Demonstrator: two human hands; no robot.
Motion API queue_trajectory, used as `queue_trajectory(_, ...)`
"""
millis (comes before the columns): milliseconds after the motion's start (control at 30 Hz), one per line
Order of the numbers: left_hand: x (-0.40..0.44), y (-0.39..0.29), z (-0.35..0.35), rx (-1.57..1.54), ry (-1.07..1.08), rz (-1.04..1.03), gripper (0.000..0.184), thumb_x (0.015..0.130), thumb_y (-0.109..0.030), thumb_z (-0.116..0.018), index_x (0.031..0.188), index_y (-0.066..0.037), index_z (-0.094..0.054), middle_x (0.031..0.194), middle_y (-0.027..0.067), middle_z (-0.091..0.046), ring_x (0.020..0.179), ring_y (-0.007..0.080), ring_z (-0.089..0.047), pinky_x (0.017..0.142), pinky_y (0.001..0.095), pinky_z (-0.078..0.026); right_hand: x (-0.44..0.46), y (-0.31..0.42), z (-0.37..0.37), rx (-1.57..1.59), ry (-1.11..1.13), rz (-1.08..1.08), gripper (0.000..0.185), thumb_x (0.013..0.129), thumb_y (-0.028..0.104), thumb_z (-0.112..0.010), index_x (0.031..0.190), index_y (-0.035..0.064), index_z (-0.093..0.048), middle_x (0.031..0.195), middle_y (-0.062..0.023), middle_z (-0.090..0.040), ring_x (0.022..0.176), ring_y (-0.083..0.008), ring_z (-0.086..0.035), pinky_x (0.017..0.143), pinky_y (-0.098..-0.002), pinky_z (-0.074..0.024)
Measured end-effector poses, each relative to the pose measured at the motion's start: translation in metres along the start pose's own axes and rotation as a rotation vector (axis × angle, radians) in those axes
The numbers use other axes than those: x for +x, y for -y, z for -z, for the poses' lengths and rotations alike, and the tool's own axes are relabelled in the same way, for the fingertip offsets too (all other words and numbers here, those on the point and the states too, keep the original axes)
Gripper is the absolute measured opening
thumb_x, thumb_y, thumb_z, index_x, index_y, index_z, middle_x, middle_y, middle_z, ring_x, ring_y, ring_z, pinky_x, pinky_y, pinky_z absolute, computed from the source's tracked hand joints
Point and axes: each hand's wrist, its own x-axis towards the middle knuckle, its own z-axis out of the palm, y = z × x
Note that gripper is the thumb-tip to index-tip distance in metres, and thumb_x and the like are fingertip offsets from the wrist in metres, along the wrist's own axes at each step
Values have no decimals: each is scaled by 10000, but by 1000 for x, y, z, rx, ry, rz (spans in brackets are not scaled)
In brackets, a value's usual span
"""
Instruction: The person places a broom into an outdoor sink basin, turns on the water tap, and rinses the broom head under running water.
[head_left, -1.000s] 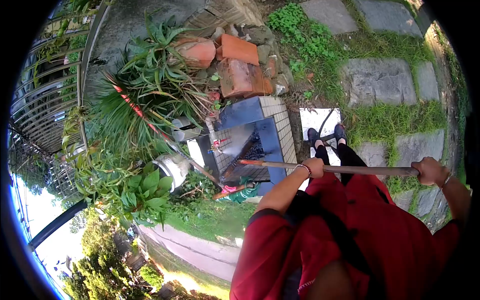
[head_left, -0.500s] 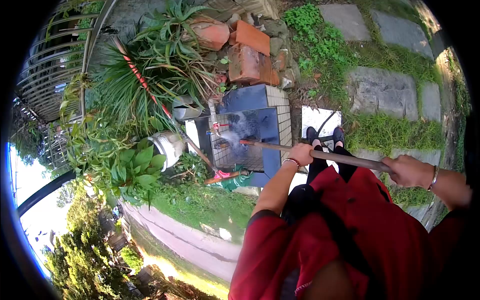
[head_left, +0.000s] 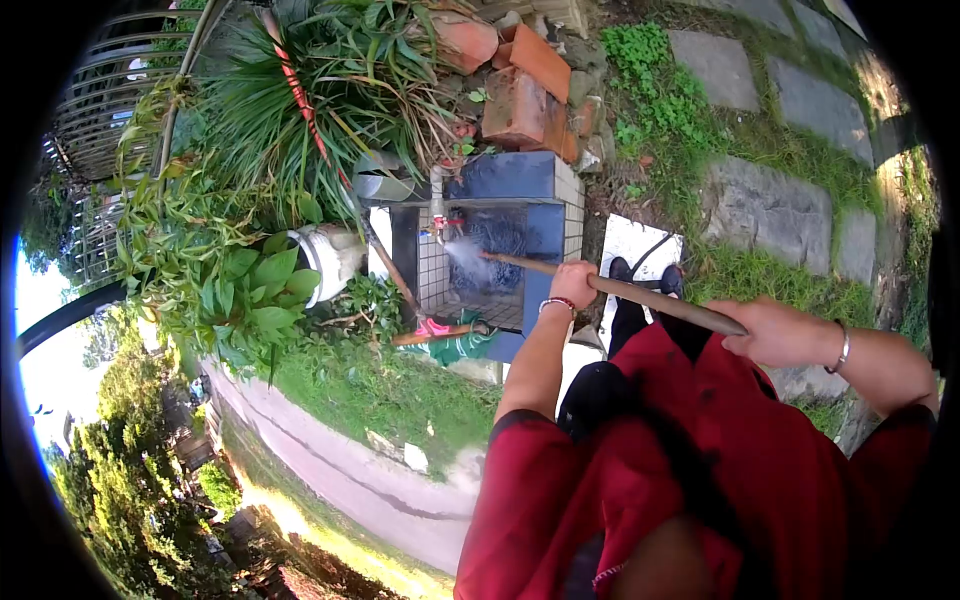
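A long wooden pole (head_left: 650, 298) is held in both hands. My left hand (head_left: 575, 285) is wrapped round its middle, and my right hand (head_left: 775, 332) grips its near end. The pole's far part reaches over the rim of a tiled basin (head_left: 545, 232) and its reddish tip is among spray and water inside; anything on its submerged end cannot be made out. Water sprays from a tap (head_left: 440, 224) with a red handle into the basin.
Green cloth (head_left: 455, 346) and a pink item lie by the basin's lower edge. Around it are a white pot (head_left: 325, 262), a metal bucket (head_left: 380, 178), bricks (head_left: 522, 108), a red-striped pole (head_left: 300, 92) and stepping stones (head_left: 770, 212). My feet stand on a white slab (head_left: 625, 245).
Both hands have moved left in view, the right one most, and the pole tilts more steeply. The dark object seen in the basin earlier is hidden in water and spray now.
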Motion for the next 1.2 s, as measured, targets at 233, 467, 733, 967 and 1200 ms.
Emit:
queue_trajectory(233,18,-95,77,-243,153,-14,60,661,-68,-583,705,-28,-587,754,205,-602,809,429,-587,710,485,-468,-86,125,68,-599,-168,39,424,833,108,-624,1251,42,-605,651,-142,-599,610,-272,-627,596,-405,-514)
queue_trajectory(467,8,-29,39,-212,-15,65,31,679,-76,-592,689,-50,-608,767,185,-630,833,402,-598,755,467,-473,-17,91,46,-618,-285,260,390,769,64,-681,1159,70,-667,640,-119,-587,607,-271,-619,568,-381,-496)
queue_trajectory(733,20,-66,96,-382,-72,44,66,686,-80,-598,710,-19,-590,715,214,-601,776,427,-596,697,478,-469,-35,175,89,-721,-370,241,259,802,127,-692,1054,69,-684,702,-96,-612,633,-282,-622,582,-381,-500)
queue_trajectory(967,25,-85,112,-363,-36,69,73,681,-74,-580,728,-27,-610,763,229,-614,799,443,-588,709,471,-480,-39,157,108,-679,-238,208,170,803,61,-688,967,14,-684,700,-116,-639,613,-262,-637,601,-385,-520)
queue_trajectory(1200,31,-47,116,-412,-44,164,75,711,-105,-583,726,-37,-608,754,229,-605,802,442,-589,685,460,-478,9,189,103,-726,-540,379,140,805,49,-670,943,26,-677,716,-148,-644,637,-280,-652,572,-380,-499)
